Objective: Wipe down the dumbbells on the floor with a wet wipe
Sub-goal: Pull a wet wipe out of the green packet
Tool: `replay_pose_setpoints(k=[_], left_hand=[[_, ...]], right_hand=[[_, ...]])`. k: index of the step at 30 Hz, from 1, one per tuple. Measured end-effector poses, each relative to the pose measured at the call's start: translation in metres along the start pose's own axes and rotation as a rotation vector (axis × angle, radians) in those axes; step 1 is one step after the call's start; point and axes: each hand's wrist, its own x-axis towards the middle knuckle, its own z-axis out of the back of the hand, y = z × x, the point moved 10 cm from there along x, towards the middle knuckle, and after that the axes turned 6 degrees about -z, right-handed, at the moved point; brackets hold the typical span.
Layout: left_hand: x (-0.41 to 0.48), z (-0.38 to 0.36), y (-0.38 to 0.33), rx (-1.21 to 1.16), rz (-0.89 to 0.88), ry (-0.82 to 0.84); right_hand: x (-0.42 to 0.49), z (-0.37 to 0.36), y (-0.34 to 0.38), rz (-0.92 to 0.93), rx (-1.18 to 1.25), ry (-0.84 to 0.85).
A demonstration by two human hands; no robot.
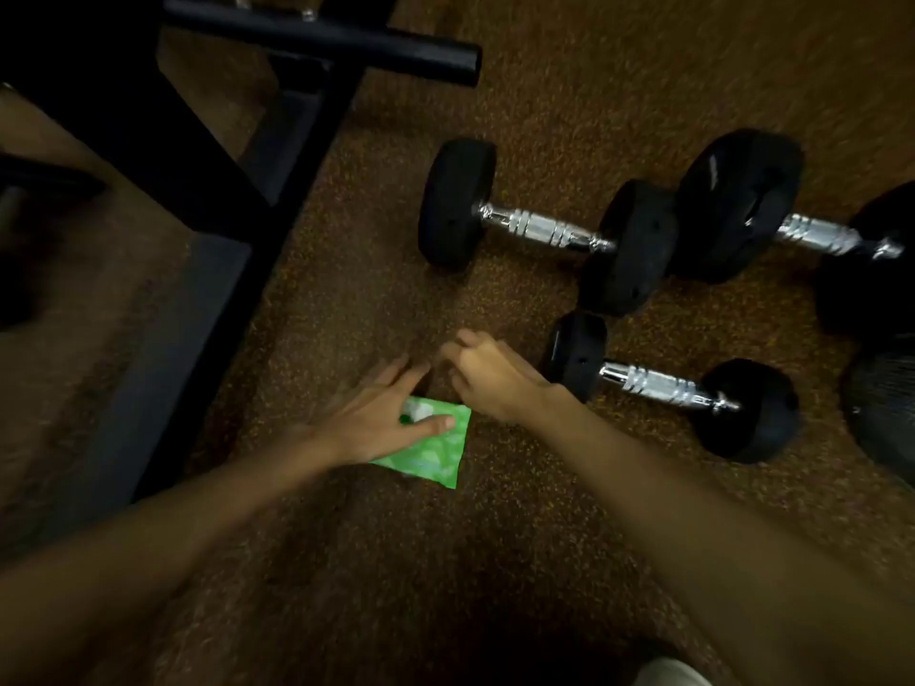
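Left grip (381, 413) atop wipe packet (435, 453)

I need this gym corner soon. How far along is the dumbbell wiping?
Barely started. Nothing looks wiped. The left hand rests on the green wipe pack on the floor; the right hand hovers beside it, holding no wipe. All three dumbbells lie untouched.

left hand (376, 418): bare | right hand (487, 376): bare | forearms: sleeveless, no jewellery
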Motion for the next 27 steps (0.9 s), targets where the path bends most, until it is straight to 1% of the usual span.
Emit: replay_pose_setpoints(k=[2,4,9,12,14,16,19,21,27], left_hand=[[0.002,0.003,-0.002,0.082,-0.031,-0.039],[0.006,0.008,0.002,0.091,-0.064,-0.09],[0.008,0.019,0.016,0.098,-0.117,-0.074],[0.006,0.021,0.024,0.142,-0.142,-0.074],[0.003,0.021,0.022,0.171,-0.188,-0.096],[-0.001,0.013,0.019,0.224,-0.217,-0.077],[-0.008,-0.013,0.024,0.397,-0.204,0.08],[-0.01,-0.021,0.032,0.406,-0.179,0.128],[-0.01,-0.024,0.034,0.442,-0.228,0.04]], right_hand=[[0.008,-0.008,0.004,0.016,0.04,-0.023],[0.011,-0.013,0.009,0.027,0.064,-0.037],[0.009,-0.022,0.016,0.07,0.208,-0.069],[0.002,-0.03,0.03,0.112,0.262,-0.038],[-0.002,-0.034,0.038,0.134,0.26,-0.001],[-0.004,-0.04,0.044,0.147,0.233,0.048],[-0.004,-0.048,0.049,0.162,0.176,0.071],[-0.004,-0.047,0.049,0.16,0.164,0.059],[-0.008,-0.043,0.053,0.172,0.108,-0.015]])
